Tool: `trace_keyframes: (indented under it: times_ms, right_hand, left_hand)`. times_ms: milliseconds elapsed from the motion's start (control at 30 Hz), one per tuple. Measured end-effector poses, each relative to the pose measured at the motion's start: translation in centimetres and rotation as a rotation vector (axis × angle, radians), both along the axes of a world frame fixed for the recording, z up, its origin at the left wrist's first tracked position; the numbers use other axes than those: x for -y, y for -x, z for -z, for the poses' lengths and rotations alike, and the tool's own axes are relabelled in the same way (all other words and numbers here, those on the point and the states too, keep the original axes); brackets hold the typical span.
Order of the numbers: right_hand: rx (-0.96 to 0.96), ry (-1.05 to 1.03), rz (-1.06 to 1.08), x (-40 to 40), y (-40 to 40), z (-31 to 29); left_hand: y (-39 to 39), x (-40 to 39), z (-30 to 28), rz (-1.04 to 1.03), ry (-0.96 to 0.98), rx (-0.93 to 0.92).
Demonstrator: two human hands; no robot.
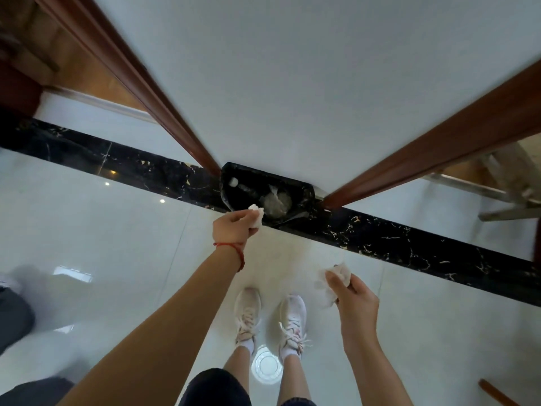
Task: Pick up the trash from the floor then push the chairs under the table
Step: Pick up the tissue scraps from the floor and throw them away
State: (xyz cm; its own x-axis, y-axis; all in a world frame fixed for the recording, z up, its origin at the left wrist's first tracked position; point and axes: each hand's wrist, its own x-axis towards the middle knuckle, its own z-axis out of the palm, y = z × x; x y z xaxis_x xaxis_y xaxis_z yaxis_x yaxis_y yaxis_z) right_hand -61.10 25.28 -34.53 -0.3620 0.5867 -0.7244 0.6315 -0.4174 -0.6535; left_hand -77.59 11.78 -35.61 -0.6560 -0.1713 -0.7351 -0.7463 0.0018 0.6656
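A crumpled white tissue (257, 215) is pinched in the left hand (234, 228), fingers curled round it, just over the near left rim of a black bin (303, 192). The bin stands against the white wall (292, 83), on the black marble strip (117, 162) that crosses the floor. Inside it lie a clear bag (276, 202) and a small white scrap (234, 182) on the far left. A second tissue (336, 278) is gripped in the right hand (355, 300), nearer and to the right, above the pale floor tiles (117, 230) and well apart from the bin. A red string (234, 250) circles the left wrist. Below the hands are two white sneakers (247, 313), with a round glare on the tile between the ankles. Dark wood frames (146, 83) run along either side of the wall. At far right a pale wooden chair (509, 183) shows in part. A blurred dark shape sits at the near left edge; what it is I cannot tell.
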Motion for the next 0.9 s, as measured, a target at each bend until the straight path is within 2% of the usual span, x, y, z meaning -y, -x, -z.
trace_keyframes:
  times_ms: [267,333,433,533,600,667,767,900]
  right_hand:
    - [0.019,-0.034,-0.039,-0.1,2.2,0.9]
    - [0.016,-0.066,-0.063,-0.3,2.9,1.0]
    - [0.013,-0.092,-0.073,-0.5,4.0,1.1]
    - [0.018,-0.107,-0.092,-0.3,5.1,1.5]
    - [0.016,-0.123,-0.116,0.0,5.9,1.9]
    - [0.02,-0.156,-0.165,0.7,7.0,2.4]
    - [0.02,-0.169,-0.218,1.7,8.9,3.2]
    - [0.027,-0.104,-0.233,3.0,12.5,4.3]
  left_hand:
    - [3.4,-0.3,1.5,-0.027,0.007,0.069]
    - [3.5,-0.1,1.7,0.013,0.062,0.05]
    - [3.1,0.5,1.6,0.189,0.246,-0.069]
    - [2.0,1.5,1.4,0.544,0.458,-0.283]
    - [1.2,2.4,1.6,0.803,0.534,-0.417]
    - [0.4,3.5,1.8,0.973,0.598,-0.49]
    - [-0.4,4.9,1.7,1.088,0.697,-0.527]
    - [-1.1,6.5,1.3,1.088,0.753,-0.565]
